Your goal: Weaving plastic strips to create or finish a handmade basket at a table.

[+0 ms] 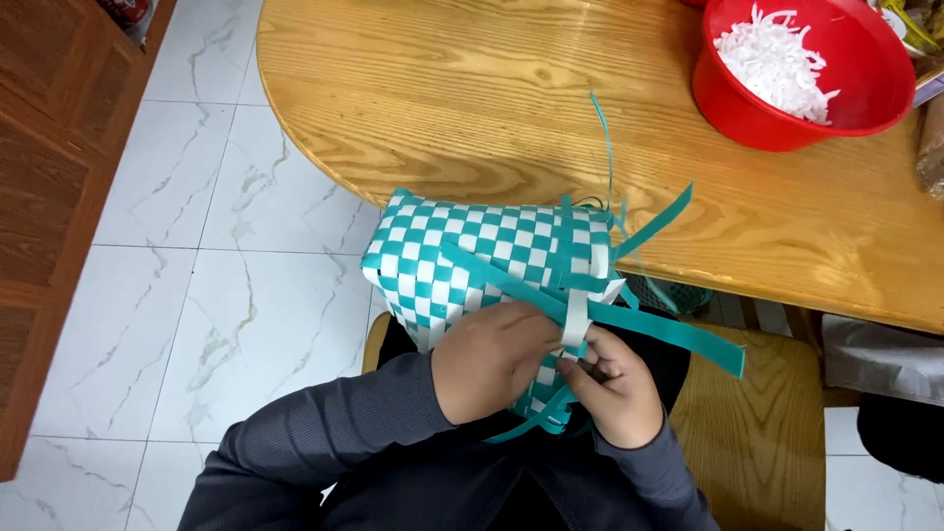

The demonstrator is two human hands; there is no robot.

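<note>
The basket [482,261] shows a teal-and-white checkerboard weave. At two o'clock sits a red bowl [801,74] of white shreds [772,59]. Honey-brown table [472,98], white marbled floor [236,295], grey sleeves [324,438].

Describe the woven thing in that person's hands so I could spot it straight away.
Start at the round wooden table with the red bowl of white shreds. At its near edge, over the person's lap, sits the woven basket, held by the left hand and right hand. Only it has a teal-and-white checkerboard, with loose teal strips sticking out.

Bright, even light; sharp focus
</note>
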